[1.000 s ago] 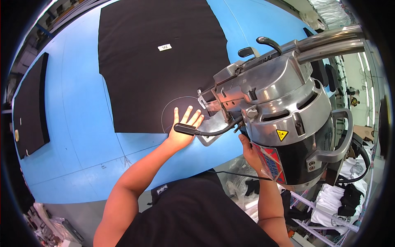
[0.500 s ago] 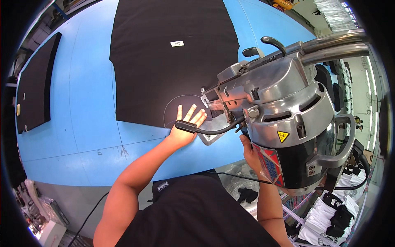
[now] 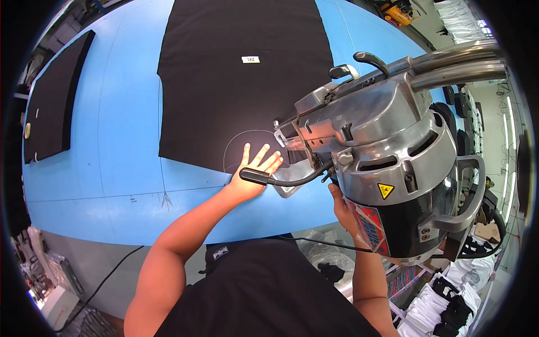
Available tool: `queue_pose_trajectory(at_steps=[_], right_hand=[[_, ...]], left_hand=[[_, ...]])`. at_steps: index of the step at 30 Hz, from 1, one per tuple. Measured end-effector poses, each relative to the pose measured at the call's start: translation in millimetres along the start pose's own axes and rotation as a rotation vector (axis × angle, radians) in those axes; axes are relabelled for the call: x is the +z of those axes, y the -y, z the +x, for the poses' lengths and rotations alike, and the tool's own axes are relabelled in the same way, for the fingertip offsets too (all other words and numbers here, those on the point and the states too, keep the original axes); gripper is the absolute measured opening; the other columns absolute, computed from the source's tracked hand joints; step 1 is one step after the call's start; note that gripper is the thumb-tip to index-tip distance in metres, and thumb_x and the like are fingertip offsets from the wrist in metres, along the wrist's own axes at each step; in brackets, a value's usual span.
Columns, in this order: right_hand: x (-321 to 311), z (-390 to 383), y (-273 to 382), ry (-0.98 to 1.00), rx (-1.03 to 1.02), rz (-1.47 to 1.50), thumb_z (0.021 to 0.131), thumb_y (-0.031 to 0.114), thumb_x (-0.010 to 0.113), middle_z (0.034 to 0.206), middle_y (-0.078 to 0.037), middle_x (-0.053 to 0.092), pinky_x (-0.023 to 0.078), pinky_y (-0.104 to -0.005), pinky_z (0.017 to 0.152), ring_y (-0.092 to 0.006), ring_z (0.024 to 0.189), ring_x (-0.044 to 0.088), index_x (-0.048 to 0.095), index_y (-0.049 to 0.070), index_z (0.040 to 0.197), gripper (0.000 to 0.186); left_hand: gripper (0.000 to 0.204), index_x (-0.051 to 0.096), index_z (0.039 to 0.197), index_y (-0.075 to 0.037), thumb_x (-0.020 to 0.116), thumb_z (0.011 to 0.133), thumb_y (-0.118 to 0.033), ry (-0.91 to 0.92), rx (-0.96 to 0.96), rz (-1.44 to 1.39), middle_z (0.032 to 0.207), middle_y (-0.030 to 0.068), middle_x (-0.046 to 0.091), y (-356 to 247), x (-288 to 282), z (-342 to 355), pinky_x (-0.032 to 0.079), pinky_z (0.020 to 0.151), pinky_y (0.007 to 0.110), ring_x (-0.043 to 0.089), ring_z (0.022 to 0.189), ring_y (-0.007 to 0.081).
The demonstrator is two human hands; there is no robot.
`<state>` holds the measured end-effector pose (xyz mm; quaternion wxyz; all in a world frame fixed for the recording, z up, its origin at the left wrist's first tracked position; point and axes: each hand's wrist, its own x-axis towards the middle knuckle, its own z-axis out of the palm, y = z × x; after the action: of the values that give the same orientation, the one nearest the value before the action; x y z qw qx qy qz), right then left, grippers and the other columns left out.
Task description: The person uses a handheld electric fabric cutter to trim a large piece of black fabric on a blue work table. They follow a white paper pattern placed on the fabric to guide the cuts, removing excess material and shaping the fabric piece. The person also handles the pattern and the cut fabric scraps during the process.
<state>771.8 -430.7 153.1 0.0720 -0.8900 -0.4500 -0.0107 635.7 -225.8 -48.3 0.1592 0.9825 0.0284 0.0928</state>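
Observation:
A stack of black cloth (image 3: 241, 101) lies on the blue table (image 3: 129, 112), with a pale curved line drawn near its front edge. My left hand (image 3: 251, 182) rests flat over that line, fingers spread. Right beside it stands a large metal cloth cutting machine (image 3: 398, 151), its front end at the stack and its base plate (image 3: 293, 174) showing by my fingers. A black bendy lamp (image 3: 255, 176) crosses in front of my left hand and lights the cloth. My right hand (image 3: 343, 210) is closed on the near side of the machine; its thumb shows, its other fingers are hidden behind the body.
Another black cloth stack (image 3: 59, 98) lies at the table's left, with a roll of tape (image 3: 27, 130) on its edge. Metal tubes (image 3: 457, 62) carry the machine from the upper right. A black cable (image 3: 101, 286) hangs below the table. Folded white and black garments (image 3: 443, 303) sit lower right.
The view has turned slightly, so table and far cloth appear shifted. My left hand, the cutting machine and the drawn line keep nearly the same places relative to one another.

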Motion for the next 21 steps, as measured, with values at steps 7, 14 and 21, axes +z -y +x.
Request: queue_pose_trajectory(at_steps=[7,14,21], right_hand=[[3.5,7.9,-16.6,-0.021,-0.106,-0.179,0.098,0.051,0.06,0.117,-0.015,0.069,0.05,-0.0465,0.095,-0.0363,0.111,0.065,0.066,0.008,0.122,0.05],[-3.0,18.8,-19.0,-0.07,-0.245,-0.354,0.098,0.054,0.056,0.122,-0.012,0.067,0.049,-0.0459,0.098,-0.035,0.112,0.064,0.064,0.011,0.126,0.052],[9.1,20.1,-40.3,0.286,-0.112,-0.328,0.102,0.051,0.052,0.122,-0.012,0.065,0.05,-0.0421,0.097,-0.0312,0.112,0.063,0.06,0.006,0.128,0.053]], left_hand=[[0.059,0.044,0.15,-0.011,0.053,0.092,-0.017,0.032,-0.005,-0.024,0.157,0.0057,0.041,-0.3,-2.4,0.0,0.01,0.112,0.077,0.03,0.149,0.0347],[0.076,0.04,0.153,-0.013,0.067,0.083,-0.024,0.021,0.009,0.048,0.157,0.0058,0.04,2.5,5.8,-1.5,0.002,0.115,0.073,0.026,0.15,0.0339],[0.077,0.04,0.153,-0.014,0.068,0.082,-0.025,0.016,0.013,0.043,0.157,0.0048,0.04,1.5,7.7,-2.1,0.003,0.114,0.074,0.026,0.15,0.0342]])
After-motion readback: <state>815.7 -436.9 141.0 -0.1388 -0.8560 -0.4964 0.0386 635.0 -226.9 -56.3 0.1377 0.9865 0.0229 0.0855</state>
